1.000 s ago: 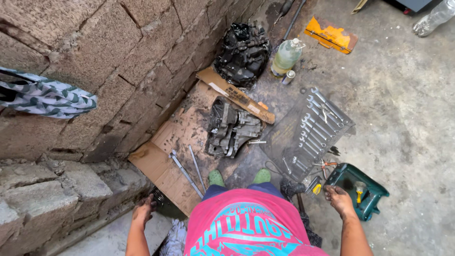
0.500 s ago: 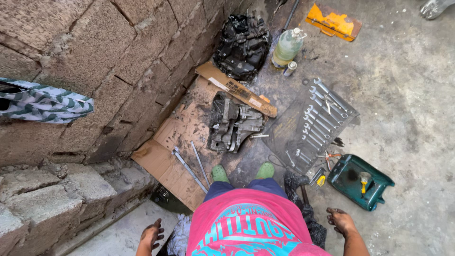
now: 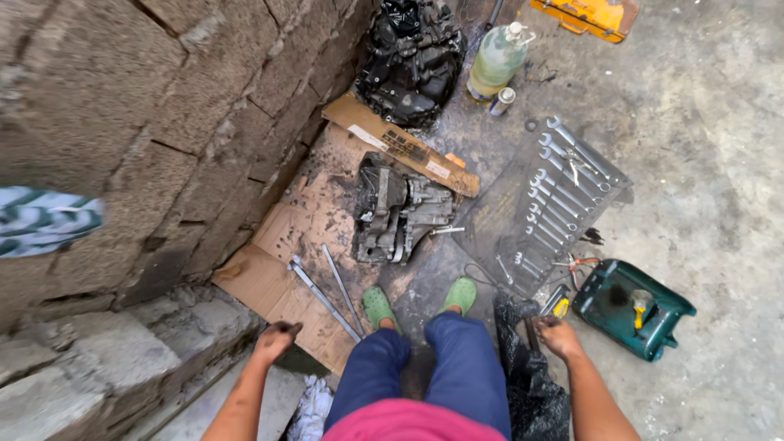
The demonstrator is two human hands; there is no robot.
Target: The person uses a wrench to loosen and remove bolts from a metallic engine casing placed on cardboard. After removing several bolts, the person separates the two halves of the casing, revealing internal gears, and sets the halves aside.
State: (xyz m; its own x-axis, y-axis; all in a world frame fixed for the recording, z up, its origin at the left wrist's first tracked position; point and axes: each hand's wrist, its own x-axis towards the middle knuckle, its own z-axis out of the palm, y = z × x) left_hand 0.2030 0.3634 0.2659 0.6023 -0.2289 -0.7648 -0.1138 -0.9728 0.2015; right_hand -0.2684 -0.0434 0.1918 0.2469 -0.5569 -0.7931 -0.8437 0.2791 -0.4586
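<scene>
I look straight down at my own legs in blue trousers and green clogs (image 3: pixel 461 294). My left hand (image 3: pixel 275 339) hangs at my side with its dirty fingers curled, and nothing shows in it. It hovers over a sheet of cardboard (image 3: pixel 269 278) near two long metal rods (image 3: pixel 327 294). My right hand (image 3: pixel 558 335) hangs at the other side, fingers curled, above a black plastic bag (image 3: pixel 523 359). Whether it grips the bag I cannot tell. A greasy metal gearbox (image 3: pixel 400 212) lies on the floor just ahead of my feet.
A rough stone wall (image 3: pixel 163 122) and ledge run along the left. A second black engine part (image 3: pixel 412 57), a plastic bottle (image 3: pixel 498 57), a mat with several wrenches (image 3: pixel 547 196), a green container (image 3: pixel 633 306) and an orange case (image 3: pixel 592 15) lie on the concrete floor.
The view has shifted upward over the floor and my legs have come into sight. Both hands have come forward and now hang beside my knees.
</scene>
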